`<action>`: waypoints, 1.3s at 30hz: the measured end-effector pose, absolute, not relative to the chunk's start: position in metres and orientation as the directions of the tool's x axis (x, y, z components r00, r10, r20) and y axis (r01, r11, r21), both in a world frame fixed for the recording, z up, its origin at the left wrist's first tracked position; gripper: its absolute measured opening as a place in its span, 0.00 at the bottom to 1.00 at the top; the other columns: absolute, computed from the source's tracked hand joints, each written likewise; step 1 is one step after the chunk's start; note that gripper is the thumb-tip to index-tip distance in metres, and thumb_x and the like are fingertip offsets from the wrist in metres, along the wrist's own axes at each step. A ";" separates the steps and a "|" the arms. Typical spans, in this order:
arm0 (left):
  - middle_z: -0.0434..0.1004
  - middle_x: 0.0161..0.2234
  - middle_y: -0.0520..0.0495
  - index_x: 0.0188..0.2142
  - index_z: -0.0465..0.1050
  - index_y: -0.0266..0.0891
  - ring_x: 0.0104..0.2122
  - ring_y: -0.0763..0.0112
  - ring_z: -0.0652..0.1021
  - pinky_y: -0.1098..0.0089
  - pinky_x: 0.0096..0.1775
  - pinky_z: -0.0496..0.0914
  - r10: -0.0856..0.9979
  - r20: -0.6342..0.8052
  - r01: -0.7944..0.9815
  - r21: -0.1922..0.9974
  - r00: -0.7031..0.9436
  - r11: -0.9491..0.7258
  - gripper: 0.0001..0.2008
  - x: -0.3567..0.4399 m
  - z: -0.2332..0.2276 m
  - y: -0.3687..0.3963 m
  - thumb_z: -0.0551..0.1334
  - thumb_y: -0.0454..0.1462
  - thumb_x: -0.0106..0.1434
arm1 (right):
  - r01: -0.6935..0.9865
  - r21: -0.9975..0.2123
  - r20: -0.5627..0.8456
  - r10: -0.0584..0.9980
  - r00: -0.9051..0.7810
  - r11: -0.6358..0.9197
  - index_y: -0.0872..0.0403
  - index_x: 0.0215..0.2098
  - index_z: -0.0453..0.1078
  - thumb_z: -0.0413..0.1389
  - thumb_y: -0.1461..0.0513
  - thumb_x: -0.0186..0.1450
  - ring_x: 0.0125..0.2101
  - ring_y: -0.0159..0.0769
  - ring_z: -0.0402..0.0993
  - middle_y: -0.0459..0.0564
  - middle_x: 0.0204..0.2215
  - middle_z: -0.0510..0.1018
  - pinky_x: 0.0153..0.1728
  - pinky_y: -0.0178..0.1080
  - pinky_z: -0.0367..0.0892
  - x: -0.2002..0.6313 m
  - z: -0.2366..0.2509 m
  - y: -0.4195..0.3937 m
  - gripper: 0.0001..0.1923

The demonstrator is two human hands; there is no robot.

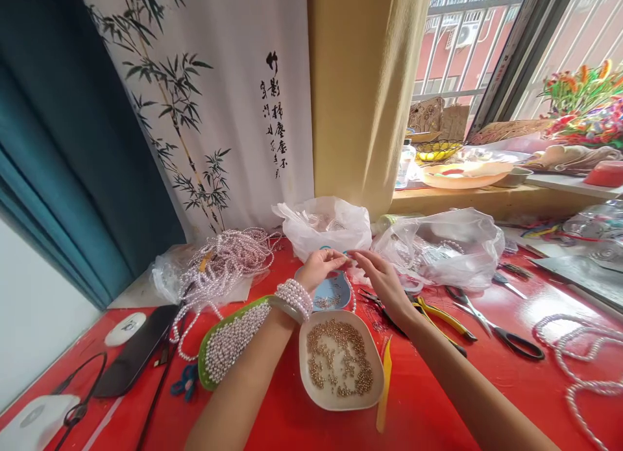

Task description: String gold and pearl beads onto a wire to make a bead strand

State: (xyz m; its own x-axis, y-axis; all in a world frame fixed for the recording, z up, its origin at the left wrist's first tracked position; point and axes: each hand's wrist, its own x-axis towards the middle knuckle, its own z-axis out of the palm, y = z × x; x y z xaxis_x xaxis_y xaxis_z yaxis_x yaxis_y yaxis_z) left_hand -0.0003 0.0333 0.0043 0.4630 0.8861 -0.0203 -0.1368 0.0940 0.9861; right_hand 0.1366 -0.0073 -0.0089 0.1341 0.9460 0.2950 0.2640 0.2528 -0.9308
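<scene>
My left hand, with a pearl bead bracelet and a bangle at its wrist, has thumb and fingers pinched together. Close by on the right, my right hand reaches in with its fingertips together, almost meeting the left ones. What they pinch is too small to make out. Below the fingers, a short strand of pale pearl beads hangs or lies along the edge of a blue tray holding small beads. Nearer me stands a cream dish of gold beads. A green-rimmed dish of pale pearl beads is partly behind my left forearm.
Plastic bags stand behind the hands. Heaped bead strands lie left. Right are yellow-handled pliers, black-handled scissors and a loose pearl strand. A yellow strip lies beside the cream dish. A black power bank-like slab lies left.
</scene>
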 end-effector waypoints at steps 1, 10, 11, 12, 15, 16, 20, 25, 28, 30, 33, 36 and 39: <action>0.74 0.24 0.48 0.25 0.71 0.33 0.30 0.71 0.74 0.70 0.36 0.64 0.875 -0.023 -0.121 0.988 0.483 0.093 0.11 0.000 0.005 0.031 0.66 0.39 0.45 | 0.269 -0.922 0.316 0.942 0.110 0.278 0.54 0.34 0.71 0.49 0.54 0.57 0.36 0.37 0.66 0.50 0.35 0.73 0.35 0.36 0.60 0.137 -0.004 -0.010 0.15; 0.76 0.25 0.48 0.24 0.72 0.33 0.31 0.69 0.74 0.67 0.39 0.64 0.825 0.015 -0.088 0.995 0.565 0.042 0.17 0.004 0.001 0.006 0.68 0.44 0.38 | 0.223 -0.925 0.309 0.951 -0.030 0.308 0.54 0.29 0.67 0.52 0.56 0.57 0.22 0.28 0.63 0.44 0.22 0.69 0.23 0.32 0.59 0.140 0.014 -0.039 0.10; 0.76 0.25 0.48 0.24 0.72 0.33 0.31 0.68 0.74 0.67 0.40 0.64 0.825 0.020 -0.082 0.996 0.564 0.032 0.17 0.003 -0.001 0.005 0.68 0.43 0.37 | 0.188 -0.936 0.297 0.954 -0.038 0.299 0.54 0.29 0.67 0.52 0.56 0.58 0.22 0.27 0.64 0.44 0.22 0.69 0.22 0.31 0.59 0.141 0.016 -0.043 0.10; 0.76 0.25 0.48 0.24 0.73 0.33 0.32 0.68 0.74 0.66 0.41 0.64 0.825 0.024 -0.076 0.997 0.564 0.023 0.16 0.003 -0.003 0.005 0.68 0.43 0.37 | 0.148 -0.945 0.287 0.957 -0.044 0.291 0.54 0.29 0.66 0.51 0.56 0.58 0.22 0.27 0.64 0.44 0.22 0.69 0.23 0.30 0.59 0.142 0.017 -0.047 0.10; 0.77 0.26 0.48 0.25 0.73 0.33 0.33 0.68 0.74 0.66 0.42 0.64 0.818 0.028 -0.050 0.999 0.575 0.001 0.15 0.000 -0.008 0.001 0.68 0.41 0.38 | 0.062 -0.958 0.275 0.959 -0.070 0.280 0.55 0.27 0.65 0.51 0.56 0.59 0.25 0.27 0.66 0.45 0.25 0.70 0.26 0.30 0.61 0.145 0.017 -0.056 0.10; 0.77 0.27 0.47 0.25 0.74 0.33 0.33 0.68 0.75 0.66 0.42 0.64 0.811 0.032 -0.022 0.999 0.585 -0.024 0.14 -0.001 -0.009 -0.001 0.68 0.41 0.39 | 0.053 -0.960 0.271 0.959 -0.078 0.276 0.55 0.26 0.64 0.51 0.56 0.59 0.25 0.27 0.66 0.45 0.25 0.70 0.26 0.30 0.61 0.146 0.016 -0.058 0.10; 0.77 0.31 0.46 0.30 0.75 0.34 0.35 0.68 0.74 0.68 0.41 0.65 0.773 0.061 0.149 0.969 0.632 -0.199 0.11 -0.006 -0.014 -0.012 0.63 0.39 0.48 | 0.090 -0.969 0.220 0.971 -0.098 0.228 0.54 0.25 0.62 0.51 0.54 0.58 0.20 0.27 0.63 0.42 0.20 0.67 0.23 0.32 0.61 0.151 0.006 -0.068 0.11; 0.77 0.33 0.45 0.34 0.74 0.34 0.33 0.70 0.74 0.71 0.37 0.67 0.842 0.073 0.347 0.890 0.534 -0.297 0.11 -0.022 -0.024 -0.022 0.60 0.34 0.51 | 0.150 -0.975 0.145 0.980 -0.139 0.166 0.54 0.27 0.62 0.50 0.54 0.59 0.19 0.27 0.64 0.43 0.19 0.68 0.21 0.32 0.60 0.160 -0.008 -0.081 0.11; 0.77 0.28 0.48 0.29 0.74 0.37 0.30 0.70 0.74 0.72 0.34 0.67 0.862 -0.002 0.543 0.777 0.506 -0.317 0.07 -0.033 -0.030 -0.028 0.58 0.35 0.51 | 0.166 -0.976 0.117 0.983 -0.145 0.140 0.54 0.26 0.61 0.49 0.55 0.60 0.18 0.27 0.64 0.43 0.19 0.69 0.21 0.32 0.60 0.164 -0.012 -0.083 0.11; 0.77 0.27 0.49 0.27 0.74 0.38 0.30 0.70 0.74 0.72 0.34 0.66 0.859 -0.045 0.642 0.685 0.510 -0.345 0.07 -0.038 -0.034 -0.033 0.58 0.35 0.51 | 0.170 -0.978 0.098 0.984 -0.146 0.122 0.54 0.25 0.61 0.49 0.56 0.60 0.18 0.27 0.64 0.43 0.19 0.69 0.21 0.32 0.60 0.164 -0.015 -0.082 0.10; 0.77 0.29 0.50 0.28 0.74 0.40 0.31 0.69 0.74 0.70 0.35 0.65 0.839 -0.045 0.715 0.550 0.542 -0.432 0.06 -0.039 -0.039 -0.039 0.58 0.34 0.52 | 0.152 -0.984 0.067 0.986 -0.154 0.091 0.54 0.25 0.62 0.50 0.56 0.59 0.18 0.27 0.65 0.43 0.19 0.69 0.21 0.32 0.60 0.161 -0.018 -0.080 0.09; 0.76 0.31 0.50 0.28 0.73 0.40 0.34 0.69 0.73 0.70 0.38 0.64 0.803 -0.030 0.719 0.466 0.596 -0.516 0.05 -0.035 -0.042 -0.041 0.58 0.35 0.52 | 0.132 -0.989 0.051 0.985 -0.164 0.074 0.54 0.26 0.62 0.50 0.57 0.59 0.19 0.26 0.64 0.43 0.20 0.70 0.21 0.31 0.60 0.158 -0.020 -0.077 0.09; 0.75 0.31 0.50 0.27 0.72 0.41 0.36 0.68 0.72 0.69 0.39 0.64 0.788 -0.044 0.729 0.416 0.614 -0.544 0.04 -0.031 -0.043 -0.043 0.58 0.35 0.53 | 0.153 -0.985 0.053 0.988 -0.144 0.075 0.54 0.25 0.62 0.50 0.57 0.59 0.18 0.26 0.63 0.42 0.19 0.69 0.20 0.31 0.59 0.160 -0.021 -0.076 0.09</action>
